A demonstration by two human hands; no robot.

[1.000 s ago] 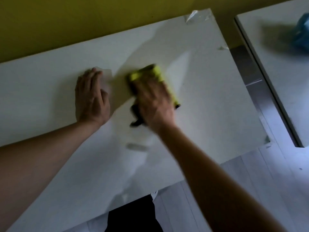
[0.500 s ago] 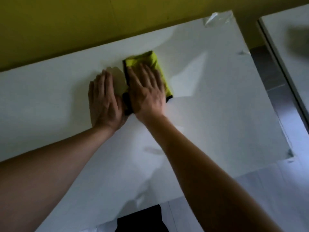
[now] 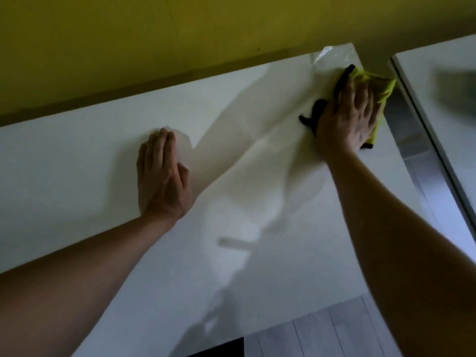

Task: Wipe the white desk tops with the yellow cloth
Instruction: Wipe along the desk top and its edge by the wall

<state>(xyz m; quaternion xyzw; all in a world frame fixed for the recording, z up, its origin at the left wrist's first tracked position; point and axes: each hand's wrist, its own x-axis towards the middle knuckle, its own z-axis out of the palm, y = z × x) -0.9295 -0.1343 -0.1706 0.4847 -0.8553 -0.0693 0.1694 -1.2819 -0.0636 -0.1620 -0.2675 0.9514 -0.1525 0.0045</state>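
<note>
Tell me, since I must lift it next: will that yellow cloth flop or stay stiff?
Probably floppy: the yellow cloth lies folded and rumpled under the right hand, and its dark edge curls out loosely. It likely slides easily on the smooth white desk top. It looks thin, so probably light.

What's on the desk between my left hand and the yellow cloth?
Nothing: the head view shows only bare white desk top between the left hand and yellow cloth.
</note>
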